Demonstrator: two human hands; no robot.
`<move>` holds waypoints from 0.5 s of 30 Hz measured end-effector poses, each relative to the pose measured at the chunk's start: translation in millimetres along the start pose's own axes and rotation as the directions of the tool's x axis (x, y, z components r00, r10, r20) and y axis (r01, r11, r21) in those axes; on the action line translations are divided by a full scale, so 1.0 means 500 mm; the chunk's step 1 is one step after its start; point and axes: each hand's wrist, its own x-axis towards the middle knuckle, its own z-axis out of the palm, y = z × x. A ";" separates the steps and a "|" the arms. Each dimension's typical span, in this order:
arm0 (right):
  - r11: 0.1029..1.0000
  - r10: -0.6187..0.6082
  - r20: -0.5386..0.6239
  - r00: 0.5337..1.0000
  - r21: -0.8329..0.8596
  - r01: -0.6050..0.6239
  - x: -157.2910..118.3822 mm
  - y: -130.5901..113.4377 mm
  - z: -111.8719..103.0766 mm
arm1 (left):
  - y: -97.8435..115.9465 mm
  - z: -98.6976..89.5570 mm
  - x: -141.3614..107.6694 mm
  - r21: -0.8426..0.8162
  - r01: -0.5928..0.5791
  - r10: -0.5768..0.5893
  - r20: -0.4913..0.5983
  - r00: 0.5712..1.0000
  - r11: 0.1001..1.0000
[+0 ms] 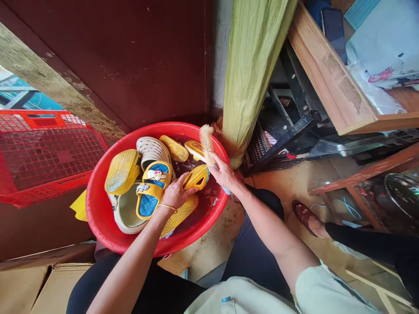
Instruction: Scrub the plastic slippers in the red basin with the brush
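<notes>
My left hand [178,192] is closed around a small yellow shoe [197,178] with cut-out openings, over the water in a red basin [94,222]. In my right hand [225,174] is a scrubbing brush [207,141] with pale bristles, upright by the shoe; part of its light blue handle shows below my palm. Left of my left hand lies a yellow and blue slipper [153,187] with a cartoon figure. Two cream clogs [152,150] sit in the basin. Around them are several yellow shoes, some soles up, including a yellow sole [180,216] under my left wrist.
A red plastic crate [49,152] stands to the left, with cardboard boxes [62,279] below it. A green cloth [255,78] hangs behind the basin. At right is a wooden table [330,65] with a phone [334,32]. Another person's foot [314,222] is on the floor.
</notes>
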 end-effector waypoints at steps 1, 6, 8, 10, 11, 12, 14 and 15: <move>0.997 -0.034 -0.019 0.999 -0.072 0.032 -0.001 -0.004 0.002 | 0.005 -0.012 -0.005 -0.029 0.051 -0.051 0.011 0.999 0.998; 0.955 -0.167 0.079 0.983 -0.236 0.182 -0.024 -0.031 0.031 | 0.011 -0.052 -0.030 -0.180 0.163 -0.166 -0.004 0.986 0.970; 0.914 -0.188 0.137 0.973 -0.337 0.224 -0.040 -0.043 0.041 | 0.010 -0.053 -0.034 -0.203 0.168 -0.178 -0.034 0.983 0.965; 0.858 -0.146 0.175 0.974 -0.468 0.213 -0.058 -0.055 0.047 | 0.007 -0.046 -0.034 -0.246 0.139 -0.155 -0.045 0.987 0.959; 0.824 -0.117 0.196 0.974 -0.528 0.206 -0.068 -0.062 0.049 | 0.005 -0.040 -0.032 -0.270 0.122 -0.140 -0.048 0.989 0.955; 0.789 -0.092 0.225 0.970 -0.578 0.209 -0.078 -0.068 0.051 | 0.002 -0.034 -0.030 -0.291 0.112 -0.132 -0.048 0.990 0.950; 0.727 -0.064 0.310 0.949 -0.636 0.257 -0.097 -0.080 0.057 | -0.003 -0.020 -0.025 -0.306 0.116 -0.134 -0.038 0.990 0.945; 0.704 -0.057 0.358 0.932 -0.648 0.292 -0.102 -0.085 0.060 | -0.005 -0.012 -0.024 -0.298 0.126 -0.140 -0.029 0.990 0.946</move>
